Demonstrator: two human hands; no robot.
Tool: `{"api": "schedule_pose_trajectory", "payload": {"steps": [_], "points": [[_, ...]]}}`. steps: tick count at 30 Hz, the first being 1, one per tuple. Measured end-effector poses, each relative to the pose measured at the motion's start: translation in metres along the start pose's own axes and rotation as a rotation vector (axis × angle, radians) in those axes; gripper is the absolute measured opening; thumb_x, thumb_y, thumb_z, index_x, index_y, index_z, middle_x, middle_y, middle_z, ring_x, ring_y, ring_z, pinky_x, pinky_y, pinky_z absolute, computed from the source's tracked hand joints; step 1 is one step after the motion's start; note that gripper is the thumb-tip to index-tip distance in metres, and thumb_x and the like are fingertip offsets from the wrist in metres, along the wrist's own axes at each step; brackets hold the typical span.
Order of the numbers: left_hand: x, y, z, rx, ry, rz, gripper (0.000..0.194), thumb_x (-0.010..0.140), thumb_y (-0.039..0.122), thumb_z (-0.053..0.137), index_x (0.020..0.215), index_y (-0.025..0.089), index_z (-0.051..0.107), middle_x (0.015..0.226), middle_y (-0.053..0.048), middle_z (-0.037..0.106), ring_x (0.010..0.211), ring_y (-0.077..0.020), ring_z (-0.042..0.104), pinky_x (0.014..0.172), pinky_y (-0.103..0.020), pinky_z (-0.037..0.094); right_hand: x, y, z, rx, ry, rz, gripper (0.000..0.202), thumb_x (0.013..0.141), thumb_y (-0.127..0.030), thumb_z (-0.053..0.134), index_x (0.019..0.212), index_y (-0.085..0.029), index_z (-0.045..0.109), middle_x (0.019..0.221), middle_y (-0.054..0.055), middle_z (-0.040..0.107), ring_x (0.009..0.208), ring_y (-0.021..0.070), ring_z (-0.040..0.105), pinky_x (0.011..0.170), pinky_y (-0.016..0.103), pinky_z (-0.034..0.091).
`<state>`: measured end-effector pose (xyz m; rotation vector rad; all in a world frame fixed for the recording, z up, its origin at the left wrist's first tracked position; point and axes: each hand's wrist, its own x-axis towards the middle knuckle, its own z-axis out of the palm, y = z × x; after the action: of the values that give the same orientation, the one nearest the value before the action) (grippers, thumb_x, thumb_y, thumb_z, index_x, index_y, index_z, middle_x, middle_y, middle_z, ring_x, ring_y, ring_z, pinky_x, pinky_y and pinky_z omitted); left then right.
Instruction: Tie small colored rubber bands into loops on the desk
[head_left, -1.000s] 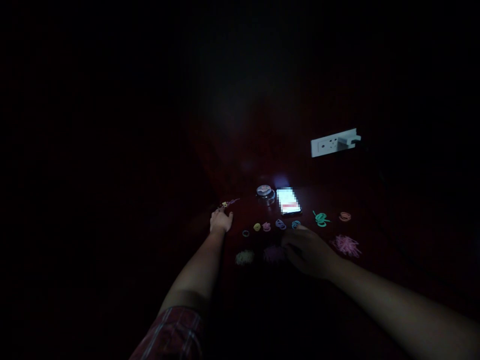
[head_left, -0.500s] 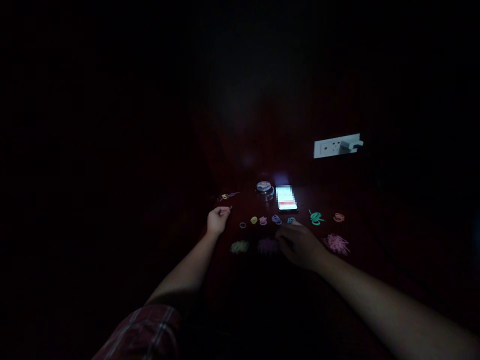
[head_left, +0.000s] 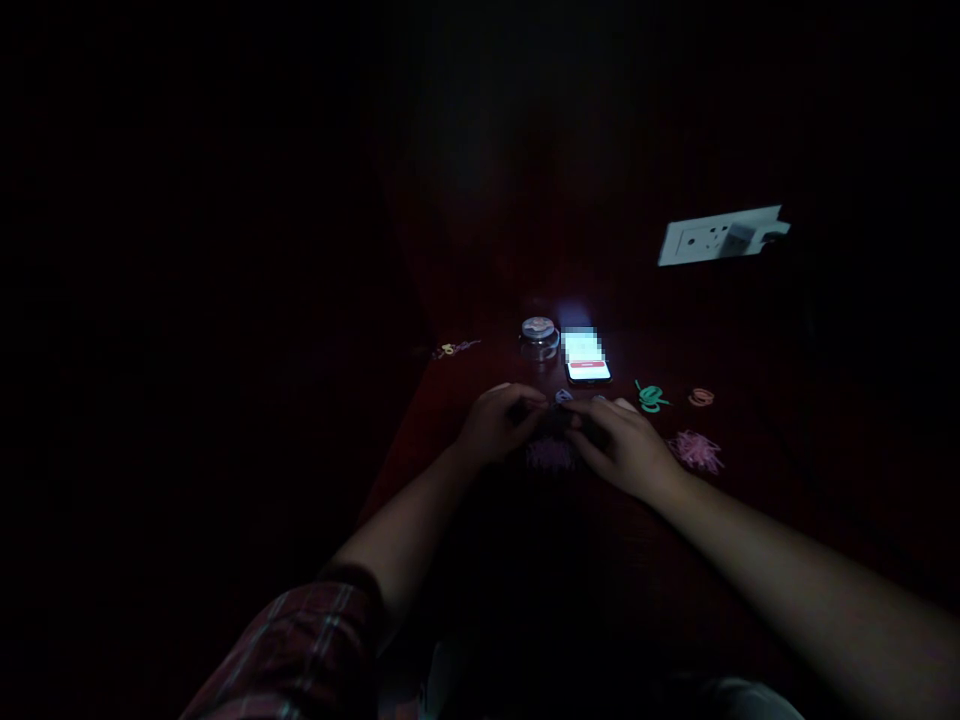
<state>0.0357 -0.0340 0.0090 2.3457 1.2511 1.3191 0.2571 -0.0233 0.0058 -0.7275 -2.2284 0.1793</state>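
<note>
My left hand (head_left: pixel 496 425) and my right hand (head_left: pixel 628 440) are close together over the dark red table, fingertips bent inward and almost meeting. Both look pinched, but whatever lies between the fingers is lost in shadow. Just beyond the fingertips lies a small bluish-purple loop (head_left: pixel 564 397), partly covered. Below them a pile of thin purple strands (head_left: pixel 550 454) sits in dim light. To the right of my right hand are a pile of pink strands (head_left: pixel 697 452), a green bunch of loops (head_left: pixel 651 397) and orange loops (head_left: pixel 701 397).
A lit phone (head_left: pixel 588 365) lies past the hands, beside a clear round jar (head_left: pixel 538 340) with a patterned lid. Thin yellow and purple pieces (head_left: pixel 454 349) lie at the table's left edge. A white socket panel (head_left: pixel 720 237) with plugs is on the wall. The surroundings are very dark.
My left hand has moved right, from the table's left side to beside my right hand, and now covers the yellow pile and small loops. The view has tilted down slightly.
</note>
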Motion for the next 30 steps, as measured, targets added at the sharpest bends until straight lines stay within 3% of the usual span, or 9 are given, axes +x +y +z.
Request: {"api": "schedule_pose_trajectory", "payload": {"steps": [9, 15, 21, 30], "points": [[0.002, 0.005, 0.002, 0.001, -0.036, 0.129, 0.01, 0.086, 0.023, 0.065, 0.095, 0.021, 0.068, 0.09, -0.002, 0.073, 0.081, -0.014, 0.066, 0.078, -0.029, 0.051, 0.001, 0.001, -0.002, 0.006, 0.046, 0.038, 0.015, 0.092, -0.023, 0.054, 0.103, -0.019, 0.063, 0.086, 0.005, 0.067, 0.078, 0.0197, 0.062, 0.074, 0.035, 0.042], [0.003, 0.01, 0.003, -0.041, -0.041, 0.166, 0.009, 0.087, 0.025, 0.064, 0.095, 0.021, 0.068, 0.089, -0.002, 0.074, 0.081, -0.0133, 0.067, 0.078, -0.028, 0.052, 0.0, -0.001, -0.001, 0.041, 0.024, 0.047, 0.021, 0.091, -0.022, 0.055, 0.112, -0.019, 0.06, 0.089, 0.005, 0.067, 0.081, 0.0196, 0.061, 0.076, 0.034, 0.043], [0.002, 0.01, 0.005, -0.017, -0.057, 0.177, 0.011, 0.089, 0.028, 0.063, 0.095, 0.022, 0.069, 0.09, -0.002, 0.074, 0.083, -0.0139, 0.067, 0.081, -0.03, 0.053, 0.001, -0.002, -0.001, 0.036, 0.002, 0.049, 0.009, 0.093, -0.022, 0.053, 0.093, -0.02, 0.062, 0.082, 0.004, 0.066, 0.076, 0.019, 0.06, 0.072, 0.033, 0.04], [0.003, 0.008, 0.003, 0.002, -0.059, 0.175, 0.01, 0.088, 0.028, 0.063, 0.095, 0.024, 0.068, 0.089, -0.001, 0.073, 0.081, -0.0138, 0.065, 0.076, -0.029, 0.052, 0.0, -0.003, -0.001, 0.036, -0.017, 0.069, 0.008, 0.094, -0.022, 0.053, 0.09, -0.021, 0.06, 0.08, 0.005, 0.065, 0.075, 0.0196, 0.058, 0.071, 0.033, 0.041]]}}
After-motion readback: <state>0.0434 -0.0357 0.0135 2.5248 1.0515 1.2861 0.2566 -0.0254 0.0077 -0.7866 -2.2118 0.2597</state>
